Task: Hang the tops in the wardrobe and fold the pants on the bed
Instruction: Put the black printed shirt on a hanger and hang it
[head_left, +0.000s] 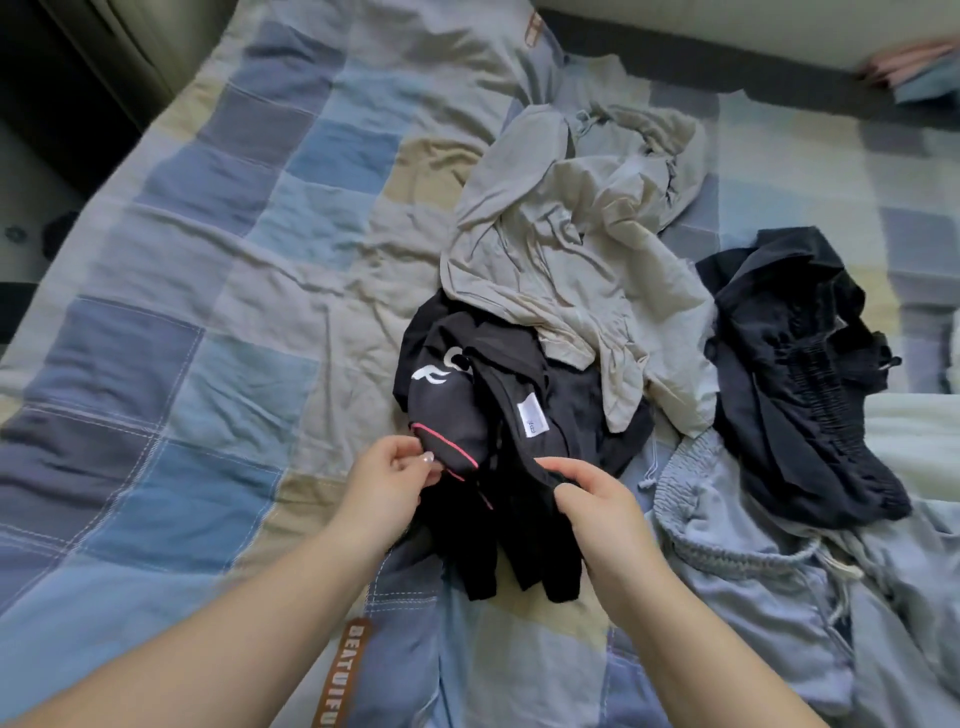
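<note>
both hands pinch a black garment (498, 415) lying bunched on the bed (208, 260): the left hand (395, 473) has its grip clamped on the pink-trimmed edge, the right hand (587, 499) on a black hem. a beige garment (561, 249) overlaps its far side; black pants (795, 374) and light blue pants (753, 582) lie to the right.

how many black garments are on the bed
2, though more may be hidden: a black garment with pink trim held by the left hand and right hand, and a black garment farther right.
</note>
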